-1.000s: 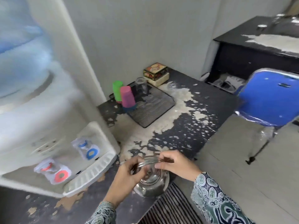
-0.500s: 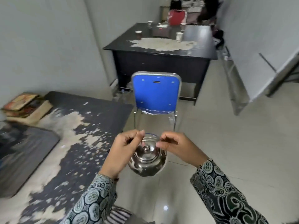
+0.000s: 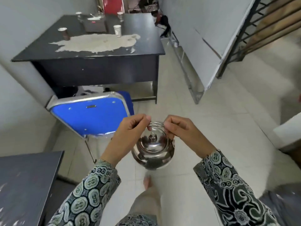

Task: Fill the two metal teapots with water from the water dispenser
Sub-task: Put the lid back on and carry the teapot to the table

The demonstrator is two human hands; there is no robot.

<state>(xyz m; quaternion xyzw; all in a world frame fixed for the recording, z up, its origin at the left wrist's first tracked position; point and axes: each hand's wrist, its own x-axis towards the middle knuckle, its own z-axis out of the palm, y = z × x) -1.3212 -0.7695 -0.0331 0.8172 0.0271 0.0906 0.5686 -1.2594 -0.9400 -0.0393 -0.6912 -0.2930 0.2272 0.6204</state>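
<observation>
A metal teapot (image 3: 153, 148) is being held in the air above the pale tiled floor (image 3: 203, 121), in front of the person's body, with its lid (image 3: 152, 141) seated on top and the lid's small knob facing the camera. Its thin wire handle (image 3: 156, 124) is being pinched from both sides: the left hand (image 3: 130, 131) is gripping the left end between thumb and curled fingers, and the right hand (image 3: 179, 129) is gripping the right end in the same way, so the pot is hanging between the two hands. Both forearms are being covered by patterned sleeves (image 3: 91, 190). A blue chair back (image 3: 89, 116) is being seen just to the left of the left hand, and a dark desk (image 3: 97, 62) with a worn, peeling top is standing farther back, with paper cups (image 3: 117, 31) on it. One bare foot (image 3: 147, 181) is being shown on the floor beneath the teapot.
</observation>
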